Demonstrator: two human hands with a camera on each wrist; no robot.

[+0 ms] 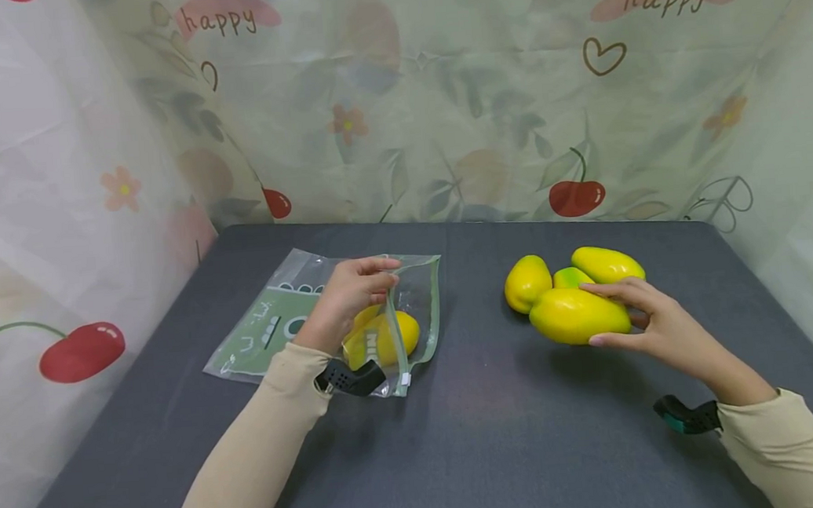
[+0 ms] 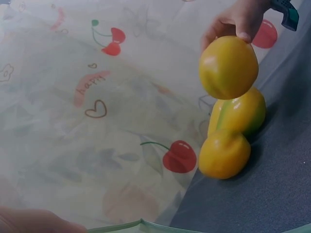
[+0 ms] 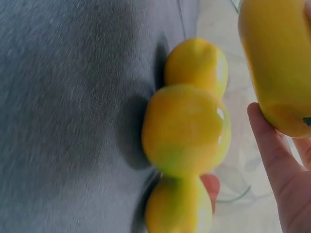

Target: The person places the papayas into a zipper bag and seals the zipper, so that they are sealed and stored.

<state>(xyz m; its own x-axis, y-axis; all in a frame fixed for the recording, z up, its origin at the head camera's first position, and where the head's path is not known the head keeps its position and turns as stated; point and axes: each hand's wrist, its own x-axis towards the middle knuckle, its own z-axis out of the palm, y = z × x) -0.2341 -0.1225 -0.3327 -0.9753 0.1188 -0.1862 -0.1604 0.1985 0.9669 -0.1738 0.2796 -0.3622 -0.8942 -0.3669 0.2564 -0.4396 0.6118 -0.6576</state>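
My right hand (image 1: 682, 345) grips a yellow mango (image 1: 579, 317) from its right end. It is raised off the table in the left wrist view, and fingers support the mango (image 3: 282, 68) in the right wrist view. Three more mangoes rest close together behind it: one on the left (image 1: 527, 285), a greener one (image 1: 571, 277) mostly covered, and one at the back (image 1: 609, 264). My left hand (image 1: 346, 301) pinches the mouth edge of a clear zip bag (image 1: 419, 292) with a green print. Yellow mangoes (image 1: 406, 333) show inside the bag, partly hidden by hand and wrist.
Everything lies on a dark grey table (image 1: 476, 438). A printed curtain (image 1: 440, 126) hangs behind its back edge and along both sides. The bag's white slider (image 1: 405, 379) sits at its near corner. Each wrist wears a black band (image 1: 351, 376).
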